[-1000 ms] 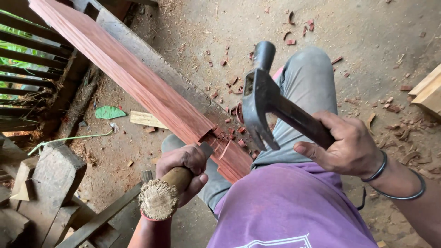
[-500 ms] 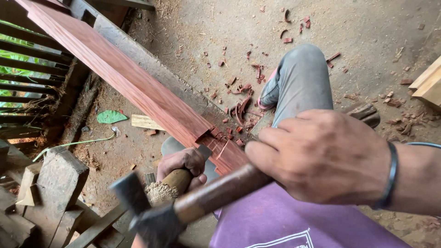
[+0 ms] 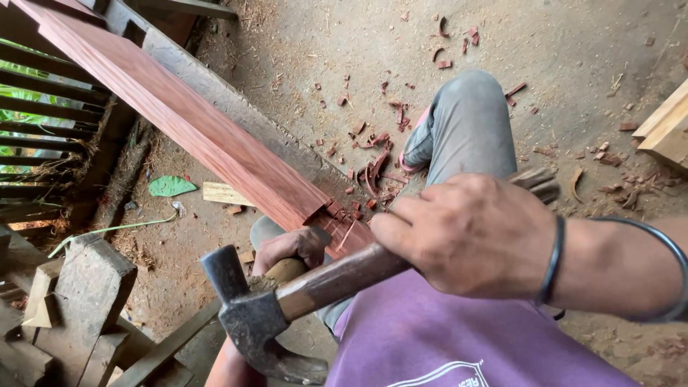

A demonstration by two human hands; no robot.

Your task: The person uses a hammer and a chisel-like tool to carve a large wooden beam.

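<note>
Below, my right hand (image 3: 473, 236) has its fingers (image 3: 401, 229) wrapped tight around the wooden handle of the hammer (image 3: 287, 301), whose dark head sits low, just over the chisel (image 3: 283, 271). My left hand (image 3: 290, 247) has its fingers closed round that chisel's pale, worn butt; the blade itself is hidden behind them, but it points into the near end of the plank (image 3: 193, 136). This long reddish plank runs away up and to the left from my left fingers, lying along a grey beam (image 3: 229, 97). Just beyond the left fingers the plank's end shows a stepped notch (image 3: 344, 226) with raw, splintered wood. Red chips (image 3: 380, 158) lie scattered on the dirt floor (image 3: 573, 43) past the notch, beside my grey-trousered knee (image 3: 466, 122). Judging by notch and chips, cutting is well under way; the ragged edges suggest wood remains to clear. Pale boards (image 3: 666, 129) lie far right of my right hand.
</note>
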